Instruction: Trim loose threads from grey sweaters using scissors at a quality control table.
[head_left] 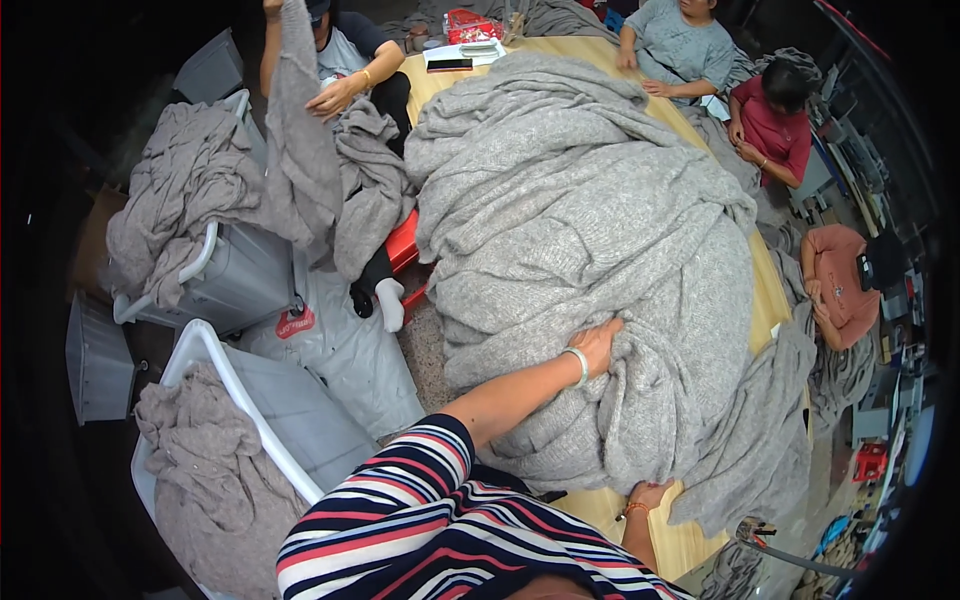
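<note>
I can see a pale wooden counter [592, 505], speckled floor [426, 358] beside it, and a red stool [403, 246].

At 8 o'clock stands a grey bin [295, 390] with a white rim, and at 9 to 10 o'clock a 2nd grey bin [250, 275]; both hold brownish-grey knitwear [190, 150]. Beside them a pale plastic sheet [355, 345] covers part of the floor [425, 350]. A red stool [403, 243] shows at 10 o'clock. At 11 o'clock a seated person [375, 45] with a yellow bracelet [367, 77] holds up a length of knit [305, 150]. At 12 o'clock, on the pale wooden surface [425, 95], a dark phone [450, 65] lies by white papers [480, 50]. 3 people sit along the far edge: a grey top [690, 45] at 1 o'clock, a dark red top [790, 140] at 2 and a salmon top [845, 265] at 3.
</note>
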